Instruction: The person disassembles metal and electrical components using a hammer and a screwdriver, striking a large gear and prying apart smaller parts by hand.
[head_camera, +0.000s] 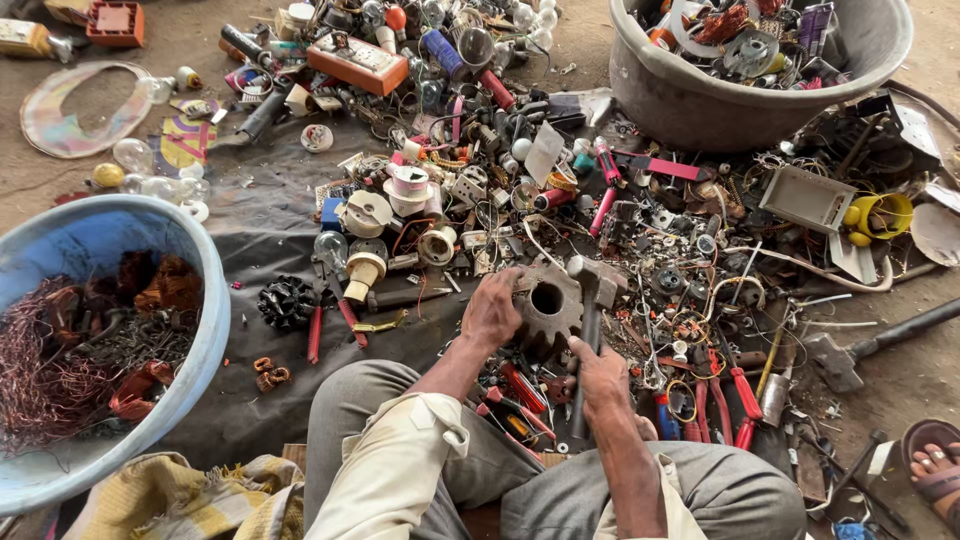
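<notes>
Left hand (492, 308) clamped on rusty gear (548, 306) amid floor scrap, right hand (603, 378) gripping hammer (592, 300) with head against gear; blue tub (205, 270) holding copper wire (45, 365), grey tub (690, 100) full of mixed parts.

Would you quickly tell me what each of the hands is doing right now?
Left hand: rests on the rusty gear, fingers curled over its edge.
Right hand: closed around the hammer handle.

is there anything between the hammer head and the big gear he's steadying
Nothing visible. The right hand grips the hammer by its handle, and the head sits right at the upper right edge of the rusty gear. The left hand holds the gear's left side, clear of the hammer head.
</notes>
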